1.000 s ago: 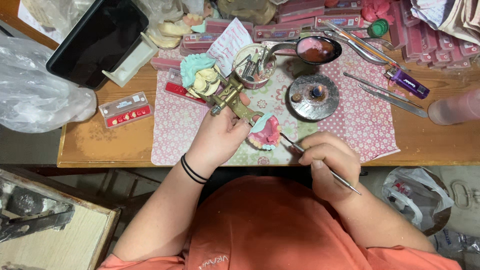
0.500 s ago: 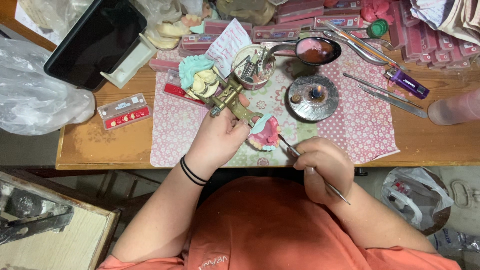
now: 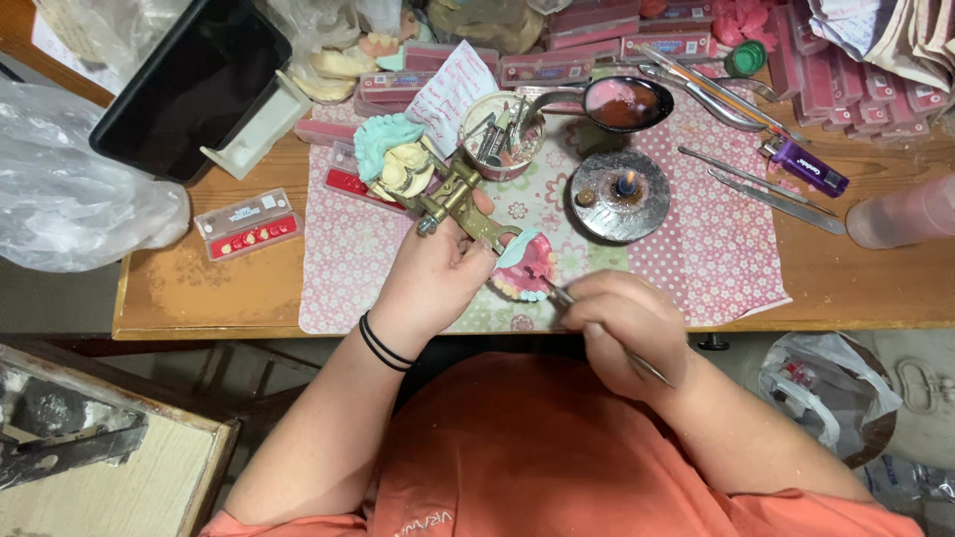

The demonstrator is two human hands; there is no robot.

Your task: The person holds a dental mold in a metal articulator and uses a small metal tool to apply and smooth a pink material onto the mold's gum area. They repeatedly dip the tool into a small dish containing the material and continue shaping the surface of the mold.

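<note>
Left hand [image 3: 433,283] gripping brass articulator [image 3: 453,199], right hand [image 3: 622,328] pinching metal tool [image 3: 559,294] at pink denture [image 3: 527,267]

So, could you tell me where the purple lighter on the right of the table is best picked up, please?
Pinch the purple lighter across its long flat sides at mid-body, coming straight down from above. It lies flat on the table, with metal tools close beside it, so stay off the ends.

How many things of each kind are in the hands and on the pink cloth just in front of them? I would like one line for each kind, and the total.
Denture model with pink wax and teeth, on a brass frame, held in the left hand: 1
Thin metal tool in the right hand: 1
Small burner with a flame: 1
Cup of tools: 1
Total: 4
</note>
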